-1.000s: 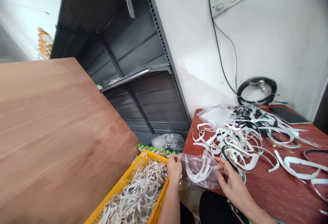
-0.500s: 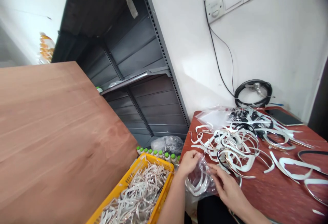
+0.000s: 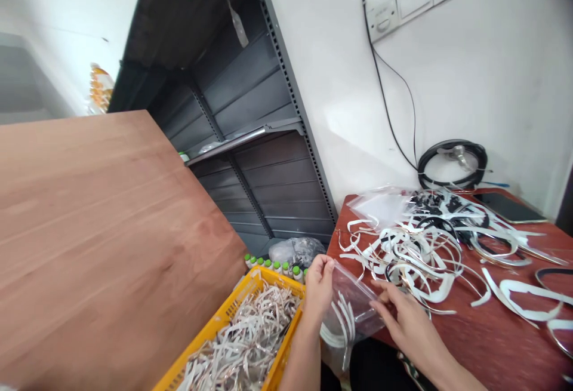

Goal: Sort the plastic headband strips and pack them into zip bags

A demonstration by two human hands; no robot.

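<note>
My left hand (image 3: 319,289) grips the upper corner of a clear plastic bag (image 3: 353,313), just above the rim of a yellow plastic crate (image 3: 264,283). My right hand (image 3: 405,328) holds the bag's right edge between thumb and fingers. Inside the bag, several curved white strips (image 3: 340,328) lie bunched towards the bottom. The crate is full of thin whitish strips (image 3: 242,343). A loose tangle of white curved strips (image 3: 416,254) spreads over a red-brown table (image 3: 505,343) beyond my right hand.
A large wooden board (image 3: 98,230) fills the left side. Behind it stands a grey metal shelf unit (image 3: 250,92), with green-capped bottles (image 3: 277,267) on the floor. A black cable coil (image 3: 452,165) and a phone (image 3: 508,207) sit at the table's far end.
The bag has swung from a flatter position to a more upright one, with its strips lower inside. My left hand has moved up from the crate's edge, and the view has shifted slightly.
</note>
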